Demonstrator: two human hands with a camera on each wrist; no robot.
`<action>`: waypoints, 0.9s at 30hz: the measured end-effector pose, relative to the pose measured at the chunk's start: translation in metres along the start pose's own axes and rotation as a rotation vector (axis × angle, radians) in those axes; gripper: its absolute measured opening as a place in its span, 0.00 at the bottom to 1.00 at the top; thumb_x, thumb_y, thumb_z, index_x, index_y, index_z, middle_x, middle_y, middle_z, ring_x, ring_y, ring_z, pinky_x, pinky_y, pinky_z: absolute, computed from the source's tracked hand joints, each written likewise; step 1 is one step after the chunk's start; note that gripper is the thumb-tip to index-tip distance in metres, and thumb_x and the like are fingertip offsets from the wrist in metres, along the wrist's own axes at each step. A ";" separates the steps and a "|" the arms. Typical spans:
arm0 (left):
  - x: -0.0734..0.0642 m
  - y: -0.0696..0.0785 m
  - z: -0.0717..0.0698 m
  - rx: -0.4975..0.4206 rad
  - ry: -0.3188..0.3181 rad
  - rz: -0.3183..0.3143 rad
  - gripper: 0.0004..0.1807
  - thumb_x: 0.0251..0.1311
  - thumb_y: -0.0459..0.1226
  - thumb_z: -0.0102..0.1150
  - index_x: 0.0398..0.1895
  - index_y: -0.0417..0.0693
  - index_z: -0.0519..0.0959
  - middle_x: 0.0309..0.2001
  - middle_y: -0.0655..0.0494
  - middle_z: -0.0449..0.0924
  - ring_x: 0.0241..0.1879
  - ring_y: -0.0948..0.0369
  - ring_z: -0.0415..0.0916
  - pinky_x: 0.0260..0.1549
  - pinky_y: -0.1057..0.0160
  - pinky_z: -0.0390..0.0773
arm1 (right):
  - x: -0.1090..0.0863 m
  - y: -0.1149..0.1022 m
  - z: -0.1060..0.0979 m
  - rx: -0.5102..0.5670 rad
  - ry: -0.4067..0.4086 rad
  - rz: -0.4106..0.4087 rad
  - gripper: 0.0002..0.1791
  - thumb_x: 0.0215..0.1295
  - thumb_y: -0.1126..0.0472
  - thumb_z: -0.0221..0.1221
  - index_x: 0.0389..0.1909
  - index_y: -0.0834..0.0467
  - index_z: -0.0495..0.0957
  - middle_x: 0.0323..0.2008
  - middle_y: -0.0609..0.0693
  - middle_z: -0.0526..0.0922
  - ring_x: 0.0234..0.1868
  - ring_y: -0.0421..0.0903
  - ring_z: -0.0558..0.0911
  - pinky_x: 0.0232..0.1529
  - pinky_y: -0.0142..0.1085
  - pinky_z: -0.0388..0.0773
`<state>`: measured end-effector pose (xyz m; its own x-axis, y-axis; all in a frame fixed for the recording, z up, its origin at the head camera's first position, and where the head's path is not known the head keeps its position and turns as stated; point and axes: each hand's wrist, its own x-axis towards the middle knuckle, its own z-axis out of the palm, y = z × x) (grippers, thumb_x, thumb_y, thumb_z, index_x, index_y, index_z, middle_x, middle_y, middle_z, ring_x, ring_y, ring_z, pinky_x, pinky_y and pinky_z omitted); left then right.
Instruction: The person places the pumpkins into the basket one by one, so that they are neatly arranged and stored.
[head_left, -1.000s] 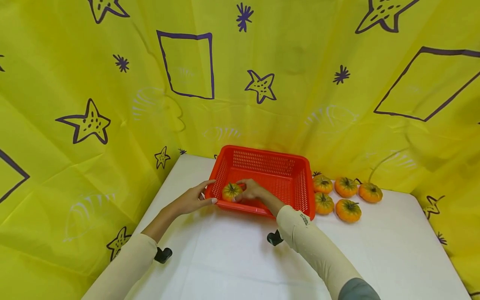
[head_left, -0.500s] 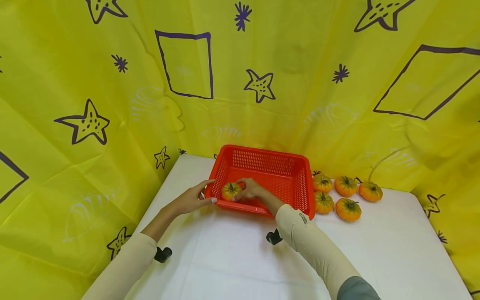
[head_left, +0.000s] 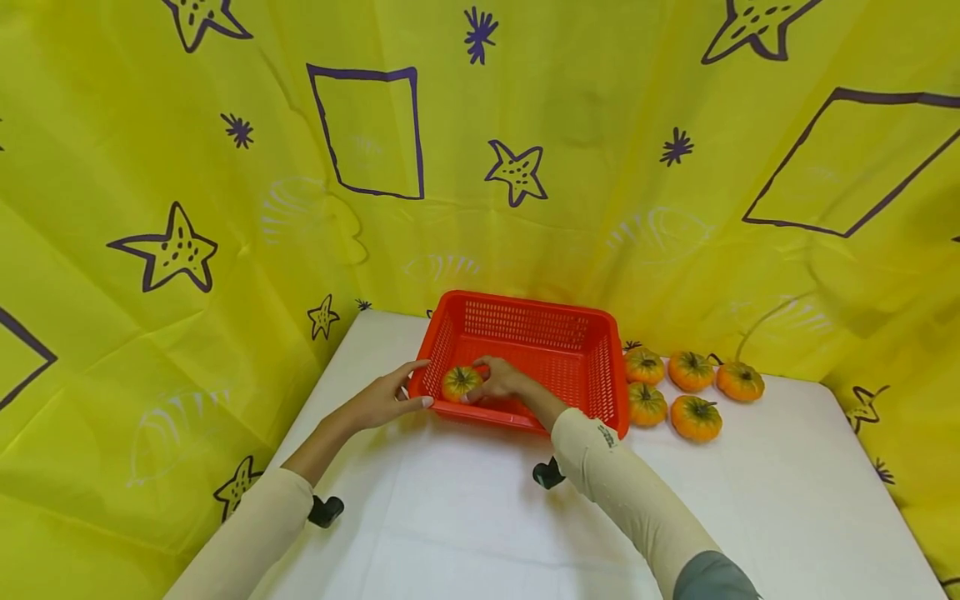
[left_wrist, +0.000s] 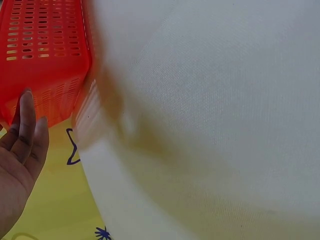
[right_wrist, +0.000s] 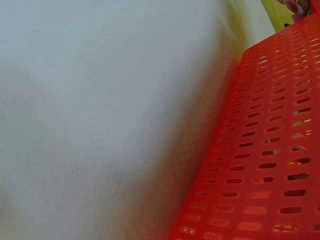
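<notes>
A small orange-and-green pumpkin [head_left: 460, 383] sits in the near left corner of the red plastic basket [head_left: 558, 309]. Reaching over the basket's near rim, my right hand [head_left: 501, 380] holds the pumpkin between thumb and fingers, with the thumb on its near side. My left hand [head_left: 386, 398] is at the basket's left end, its thumb and fingers spread on either side of the near left corner. In the left wrist view, the fairly straight fingers [left_wrist: 26, 135] lie against the basket's outer wall. The right wrist view shows the perforated basket side, with the pumpkin hidden.
Several similar pumpkins [head_left: 696, 418] stand on the white tabletop [head_left: 480, 508] just right of the basket. A yellow curtain [head_left: 585, 233] with purple stars hangs close behind and at both sides. Dark wrist-worn camera parts [head_left: 550, 474] jut out below the sleeves.
</notes>
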<state>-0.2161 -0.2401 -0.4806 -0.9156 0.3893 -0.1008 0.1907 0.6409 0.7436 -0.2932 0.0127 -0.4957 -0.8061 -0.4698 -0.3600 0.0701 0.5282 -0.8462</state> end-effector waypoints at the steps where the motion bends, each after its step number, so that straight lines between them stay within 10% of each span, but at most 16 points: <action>1: 0.000 0.000 0.000 -0.001 -0.001 0.000 0.42 0.65 0.53 0.63 0.78 0.53 0.58 0.42 0.50 0.76 0.33 0.59 0.74 0.33 0.60 0.76 | -0.001 0.000 -0.001 0.015 -0.005 0.001 0.46 0.54 0.67 0.74 0.71 0.67 0.61 0.62 0.71 0.74 0.53 0.60 0.83 0.45 0.41 0.84; 14: 0.001 -0.001 0.001 -0.009 -0.003 -0.008 0.43 0.64 0.55 0.63 0.78 0.54 0.57 0.41 0.51 0.75 0.32 0.59 0.74 0.31 0.61 0.75 | -0.026 -0.006 -0.038 -0.071 0.058 -0.094 0.40 0.61 0.59 0.70 0.70 0.67 0.64 0.65 0.68 0.71 0.65 0.63 0.73 0.54 0.48 0.80; 27: 0.000 -0.001 0.001 -0.002 -0.005 -0.002 0.43 0.65 0.54 0.63 0.79 0.53 0.56 0.41 0.50 0.76 0.34 0.59 0.74 0.33 0.62 0.75 | -0.088 -0.009 -0.097 -0.079 0.141 -0.234 0.36 0.61 0.49 0.70 0.67 0.56 0.70 0.64 0.58 0.75 0.54 0.56 0.81 0.55 0.51 0.80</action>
<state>-0.2158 -0.2404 -0.4819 -0.9142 0.3913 -0.1050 0.1884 0.6401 0.7449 -0.2804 0.1181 -0.4186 -0.8689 -0.4857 -0.0957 -0.1694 0.4734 -0.8644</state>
